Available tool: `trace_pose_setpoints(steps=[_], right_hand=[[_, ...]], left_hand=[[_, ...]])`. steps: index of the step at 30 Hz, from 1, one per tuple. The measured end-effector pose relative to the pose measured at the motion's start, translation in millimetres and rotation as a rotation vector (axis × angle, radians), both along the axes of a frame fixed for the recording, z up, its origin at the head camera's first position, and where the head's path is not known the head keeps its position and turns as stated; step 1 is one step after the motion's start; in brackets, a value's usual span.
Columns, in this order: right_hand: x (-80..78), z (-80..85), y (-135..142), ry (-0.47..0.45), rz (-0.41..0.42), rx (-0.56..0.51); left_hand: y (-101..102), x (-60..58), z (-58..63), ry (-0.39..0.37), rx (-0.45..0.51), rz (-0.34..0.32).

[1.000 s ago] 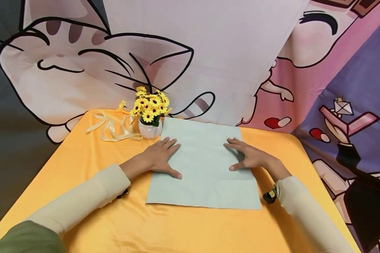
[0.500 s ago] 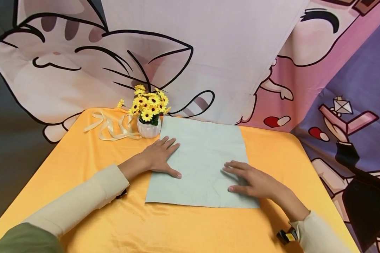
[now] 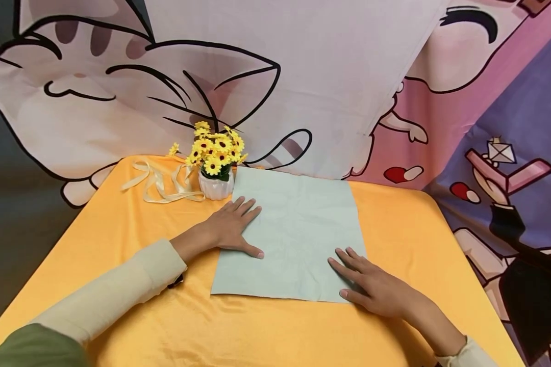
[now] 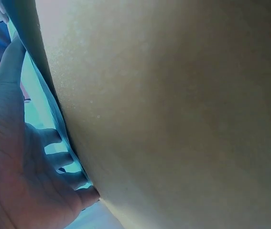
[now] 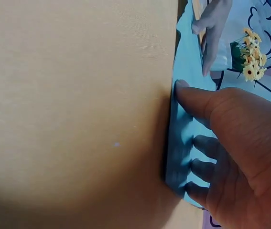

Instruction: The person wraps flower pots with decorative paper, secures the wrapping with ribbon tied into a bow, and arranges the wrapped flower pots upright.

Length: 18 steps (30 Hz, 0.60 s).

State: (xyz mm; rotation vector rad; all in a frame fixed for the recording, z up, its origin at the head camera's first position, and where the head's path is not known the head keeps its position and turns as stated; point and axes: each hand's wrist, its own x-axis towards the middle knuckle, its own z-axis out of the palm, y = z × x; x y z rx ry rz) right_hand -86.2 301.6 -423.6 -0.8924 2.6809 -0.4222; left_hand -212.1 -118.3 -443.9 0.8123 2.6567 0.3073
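A pale blue-green sheet point(image 3: 298, 229), lightly creased, lies flat on the yellow tablecloth. My left hand point(image 3: 231, 227) rests on its left edge, fingers spread and thumb stretched toward the middle. In the left wrist view the left hand's fingertips point(image 4: 88, 193) meet the sheet. Over the near right corner lies my right hand point(image 3: 376, 288), covering that corner, with fingers extended across the sheet. The right wrist view has the right hand's thumb point(image 5: 192, 98) and fingertips touching the sheet's surface. Neither hand grips anything.
Behind the left hand, a white pot point(image 3: 216, 186) of yellow flowers point(image 3: 217, 150) stands against the sheet's far left corner. A cream ribbon point(image 3: 163, 188) lies loosely curled beside it. Cartoon-printed cloth point(image 3: 330, 92) hangs behind the table. The yellow tablecloth point(image 3: 257, 331) extends around the sheet.
My right hand has slid from the sheet's right side toward me, down to the near right corner. The left hand stays in place on the left edge.
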Motion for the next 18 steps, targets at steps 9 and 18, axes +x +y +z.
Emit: trace_pose_setpoints(steps=[9, 18], right_hand=[[8.0, -6.5, 3.0, 0.073, -0.008, -0.007], [13.9, -9.1, 1.9, 0.151, -0.009, 0.041]], left_hand=[[-2.4, -0.1, 1.0, 0.007, 0.013, 0.005], [-3.3, 1.9, -3.1, 0.007, 0.031, 0.003]])
